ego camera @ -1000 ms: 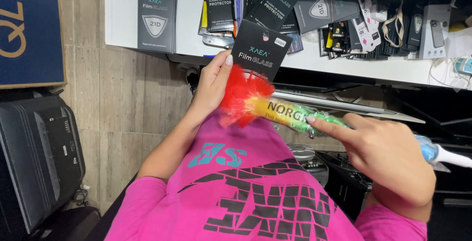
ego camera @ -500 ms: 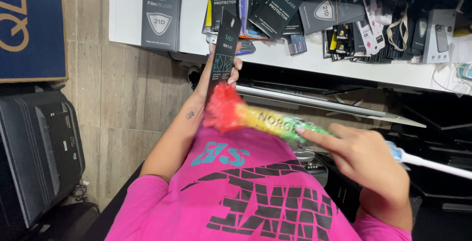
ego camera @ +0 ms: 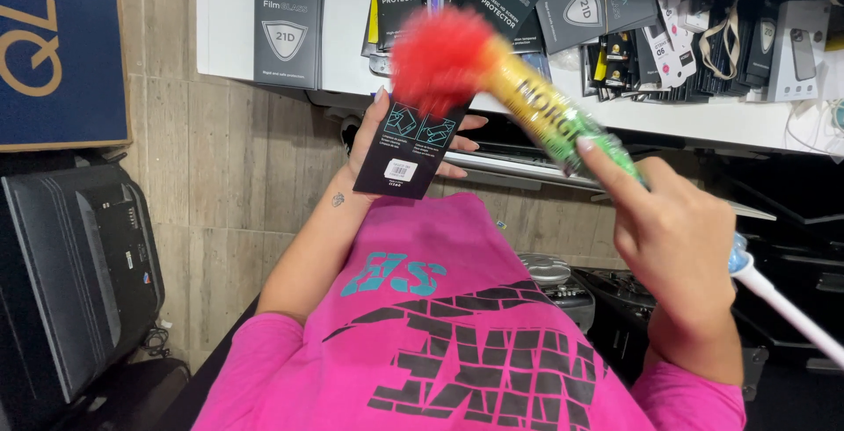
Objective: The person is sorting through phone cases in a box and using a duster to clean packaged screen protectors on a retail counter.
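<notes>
My left hand [ego camera: 380, 145] holds a flat black screen-protector package [ego camera: 410, 148] upright in front of me, its back side toward the camera. My right hand [ego camera: 673, 229] grips a rainbow feather duster [ego camera: 536, 101] by its wrapped shaft, index finger stretched along it. The duster's fluffy red tip [ego camera: 440, 57] rests over the top of the package. Its white handle [ego camera: 782, 303] sticks out to the lower right behind my right hand.
A white shelf [ego camera: 229, 35] ahead carries another black package [ego camera: 287, 26] and several dark accessory boxes [ego camera: 607, 18]. A black monitor [ego camera: 70, 273] stands at the left under a blue carton [ego camera: 61, 53]. Wood-look flooring lies below.
The left hand turned the package and lowered it slightly. The duster swung upward, its red tip now brushing over the package's top.
</notes>
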